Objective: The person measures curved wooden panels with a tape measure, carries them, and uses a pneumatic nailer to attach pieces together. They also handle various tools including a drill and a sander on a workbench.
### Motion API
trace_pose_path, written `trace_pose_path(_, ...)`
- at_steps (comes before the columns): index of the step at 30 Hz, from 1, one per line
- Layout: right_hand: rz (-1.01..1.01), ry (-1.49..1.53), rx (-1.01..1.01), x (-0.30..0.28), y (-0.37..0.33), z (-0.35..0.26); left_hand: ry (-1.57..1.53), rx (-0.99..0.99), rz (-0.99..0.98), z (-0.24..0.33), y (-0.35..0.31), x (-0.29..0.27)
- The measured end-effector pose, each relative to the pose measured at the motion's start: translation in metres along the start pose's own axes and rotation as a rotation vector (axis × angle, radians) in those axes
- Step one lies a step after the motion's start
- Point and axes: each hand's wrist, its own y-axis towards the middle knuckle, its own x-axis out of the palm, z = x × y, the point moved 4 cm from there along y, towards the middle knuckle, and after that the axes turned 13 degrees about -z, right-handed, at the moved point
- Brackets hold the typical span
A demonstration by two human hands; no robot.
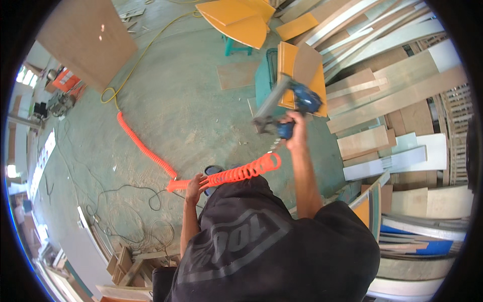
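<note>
- Nail gun (292, 103), blue/grey, air-powered: held up in right hand (296, 126), fingers wrapped tight round the grip, nose pointing left, above the green stand (264, 83) w/ orange boards (297, 75).
- Left hand (195, 183): fingers closed round the orange coiled air hose (241, 171), holding the coil off the floor near the waist.
- Hose runs from the gun's base past the left hand, then back across the concrete floor (186, 105) to a yellow line (136, 60).
- Progress, my read: gun lifted, hose being managed; nose isn't on any board, so no nailing in hand yet.
- Room: open floor left & ahead. Right side crowded w/ stacked planks (392, 95); loose cables (126, 196) & offcuts lower left = trip/snag risk for the hose.
</note>
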Motion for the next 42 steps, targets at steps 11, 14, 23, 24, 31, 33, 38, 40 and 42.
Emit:
trace_pose_path(11, 0.56, -0.486, -0.792, -0.143, -0.168, -0.39, 0.255, -0.42, 0.347, -0.154, -0.029, -0.124)
trace_pose_path(14, 0.805, -0.667, -1.066, -0.102, -0.19, -0.437, 0.225, -0.5, 0.495, -0.175, -0.058, -0.146)
trace_pose_path(23, 0.547, -0.487, -0.638, -0.266, -0.007, -0.457, 0.2, -0.439, 0.54, -0.133, -0.018, -0.074)
trace_pose_path(24, 0.567, -0.522, -0.546, -0.292, 0.027, -0.436, 0.2, -0.405, 0.558, -0.123, -0.004, -0.054)
trace_pose_path(31, 0.487, -0.138, 0.136, -0.351, 0.225, -0.197, 0.178, -0.207, 0.447, -0.081, 0.096, 0.06)
trace_pose_path(33, 0.528, -0.034, 0.238, -0.347, 0.241, -0.139, 0.292, -0.248, 0.473, -0.055, 0.115, 0.124)
trace_pose_path(38, 0.416, 0.259, 0.458, -0.319, 0.264, -0.053, 0.364, -0.29, 0.467, -0.014, 0.143, 0.212)
trace_pose_path(40, 0.39, 0.283, 0.499, -0.308, 0.279, -0.04, 0.368, -0.324, 0.523, -0.01, 0.148, 0.224)
trace_pose_path(42, 0.317, 0.241, 0.479, -0.295, 0.298, -0.047, 0.451, -0.361, 0.52, -0.014, 0.156, 0.222)
